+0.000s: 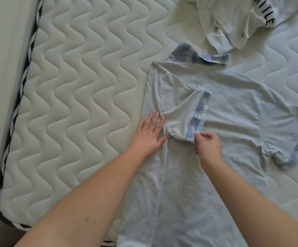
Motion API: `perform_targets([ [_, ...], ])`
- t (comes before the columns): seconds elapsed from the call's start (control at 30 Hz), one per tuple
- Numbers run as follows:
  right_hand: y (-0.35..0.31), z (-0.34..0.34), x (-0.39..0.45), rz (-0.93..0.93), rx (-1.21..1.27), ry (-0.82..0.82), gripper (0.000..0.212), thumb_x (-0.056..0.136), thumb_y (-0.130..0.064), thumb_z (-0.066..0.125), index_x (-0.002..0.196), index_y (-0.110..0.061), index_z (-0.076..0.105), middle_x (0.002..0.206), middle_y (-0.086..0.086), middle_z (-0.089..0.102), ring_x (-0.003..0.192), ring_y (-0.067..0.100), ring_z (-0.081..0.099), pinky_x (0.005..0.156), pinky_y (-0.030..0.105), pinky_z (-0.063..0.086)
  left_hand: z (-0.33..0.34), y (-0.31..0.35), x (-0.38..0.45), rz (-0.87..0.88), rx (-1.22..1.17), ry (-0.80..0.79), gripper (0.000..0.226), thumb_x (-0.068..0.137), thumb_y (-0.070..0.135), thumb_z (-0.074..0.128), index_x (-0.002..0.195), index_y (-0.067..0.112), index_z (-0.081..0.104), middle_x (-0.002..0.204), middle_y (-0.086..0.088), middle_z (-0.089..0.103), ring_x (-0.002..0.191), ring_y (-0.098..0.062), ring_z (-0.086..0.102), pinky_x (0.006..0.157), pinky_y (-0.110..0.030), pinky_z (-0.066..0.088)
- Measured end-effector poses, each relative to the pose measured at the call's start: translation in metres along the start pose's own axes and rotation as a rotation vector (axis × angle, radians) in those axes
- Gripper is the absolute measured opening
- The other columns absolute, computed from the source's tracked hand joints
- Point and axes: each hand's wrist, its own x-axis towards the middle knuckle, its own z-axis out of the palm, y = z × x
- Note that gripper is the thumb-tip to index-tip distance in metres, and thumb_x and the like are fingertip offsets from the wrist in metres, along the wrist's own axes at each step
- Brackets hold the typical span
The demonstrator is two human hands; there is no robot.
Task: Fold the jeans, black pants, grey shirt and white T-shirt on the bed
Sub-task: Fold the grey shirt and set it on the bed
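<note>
**Grey sleeve half tucked, fold not yet safe**

Grey jersey lies under both my hands at the middle of the frame: the grey shirt [215, 111], its left side already turned in. My left hand [149, 134] lies flat with straight fingers, pressing the folded edge. My right hand [207, 146] pinches the plaid cuff [197, 120] of the tucked sleeve. If I tug the cuff too hard, I think the fold could slip from under my palm and bunch. The white T-shirt [237, 22] sits crumpled at the upper right on the mattress [84, 68]; jeans and black pants aren't visible.
</note>
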Motion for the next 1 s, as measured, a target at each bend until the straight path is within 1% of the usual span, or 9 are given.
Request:
perform_targets([
  [0.1, -0.006, -0.004, 0.01, -0.089, -0.046, 0.061, 0.037, 0.089, -0.041, 0.062, 0.118, -0.02, 0.052, 0.095, -0.005, 0.065, 0.083, 0.016, 0.064, 0.072, 0.034, 0.051, -0.009, -0.002, 0.005, 0.038, -0.029, 0.117, 0.058, 0.1, 0.054, 0.029, 0.153, 0.031, 0.022, 0.162, -0.006, 0.012, 0.149, -0.023, 0.01, 0.117, -0.039, 0.009],
  [0.17, -0.022, -0.002, 0.021, -0.162, -0.043, 0.054, 0.052, 0.089, -0.046, 0.063, 0.131, -0.022, 0.045, 0.095, -0.013, 0.061, 0.086, 0.006, 0.06, 0.069, 0.021, 0.042, -0.024, -0.003, 0.016, 0.052, -0.087, 0.252, 0.043, 0.101, 0.044, 0.039, 0.138, 0.025, 0.048, 0.146, -0.006, 0.039, 0.13, -0.028, 0.041, 0.101, -0.038, 0.03],
  [0.23, -0.043, 0.005, 0.033, -0.154, 0.016, -0.004, 0.065, 0.087, -0.045, 0.067, 0.14, -0.02, 0.038, 0.102, -0.012, 0.058, 0.088, 0.003, 0.056, 0.074, 0.018, 0.037, -0.044, -0.006, 0.037, 0.065, -0.16, 0.285, 0.034, 0.101, 0.031, 0.044, 0.131, 0.018, 0.052, 0.137, -0.007, 0.044, 0.11, -0.031, 0.054, 0.086, -0.038, 0.04],
  [0.3, -0.063, 0.012, 0.04, -0.082, 0.028, -0.049, 0.07, 0.083, -0.043, 0.073, 0.139, -0.02, 0.039, 0.11, -0.009, 0.052, 0.091, 0.008, 0.053, 0.08, 0.027, 0.04, -0.063, -0.006, 0.065, 0.075, -0.19, 0.259, 0.038, 0.101, 0.023, 0.044, 0.138, 0.015, 0.045, 0.146, -0.007, 0.037, 0.109, -0.035, 0.056, 0.085, -0.042, 0.045],
  [0.4, -0.078, 0.015, 0.046, -0.067, 0.011, -0.088, 0.039, 0.082, -0.035, 0.075, 0.113, -0.016, 0.061, 0.102, -0.005, 0.066, 0.084, 0.014, 0.064, 0.081, 0.039, 0.055, -0.093, 0.001, 0.111, 0.099, -0.177, 0.203, 0.049, 0.101, 0.018, 0.044, 0.148, 0.02, 0.032, 0.157, -0.002, 0.022, 0.118, -0.036, 0.054, 0.089, -0.046, 0.048],
  [0.5, -0.078, 0.006, 0.04, -0.187, -0.019, -0.067, 0.011, 0.086, -0.034, 0.07, 0.086, -0.024, 0.066, 0.085, 0.002, 0.071, 0.078, 0.02, 0.068, 0.076, 0.046, 0.059, -0.116, 0.016, 0.147, 0.127, -0.103, 0.154, 0.043, 0.098, 0.017, 0.048, 0.14, 0.023, 0.042, 0.143, -0.005, 0.037, 0.108, -0.036, 0.057, 0.085, -0.043, 0.048],
  [0.7, -0.058, -0.019, 0.037, -0.284, -0.172, 0.03, 0.014, 0.093, -0.036, 0.061, 0.093, -0.022, 0.057, 0.088, 0.002, 0.067, 0.079, 0.024, 0.065, 0.075, 0.045, 0.055, -0.131, 0.034, 0.178, 0.148, -0.01, 0.192, 0.014, 0.095, 0.014, 0.05, 0.102, 0.017, 0.061, 0.111, -0.007, 0.054, 0.096, -0.031, 0.057, 0.07, -0.033, 0.035],
  [0.83, -0.05, -0.027, 0.042, -0.136, -0.212, -0.136, 0.045, 0.088, -0.05, 0.064, 0.12, -0.02, 0.055, 0.111, -0.002, 0.064, 0.097, 0.018, 0.063, 0.089, 0.042, 0.053, -0.121, 0.037, 0.176, 0.117, -0.148, 0.188, 0.007, 0.095, 0.016, 0.05, 0.099, 0.017, 0.056, 0.111, -0.007, 0.051, 0.091, -0.03, 0.055, 0.068, -0.033, 0.035],
  [1.0, -0.047, -0.022, 0.038, -0.205, -0.242, -0.116, 0.026, 0.087, -0.038, 0.068, 0.09, -0.015, 0.056, 0.081, -0.001, 0.062, 0.072, 0.018, 0.06, 0.062, 0.032, 0.052, -0.114, 0.032, 0.154, 0.085, -0.277, 0.37, 0.033, 0.091, 0.015, 0.058, 0.124, 0.015, 0.055, 0.126, -0.008, 0.048, 0.105, -0.027, 0.054, 0.088, -0.042, 0.046],
])
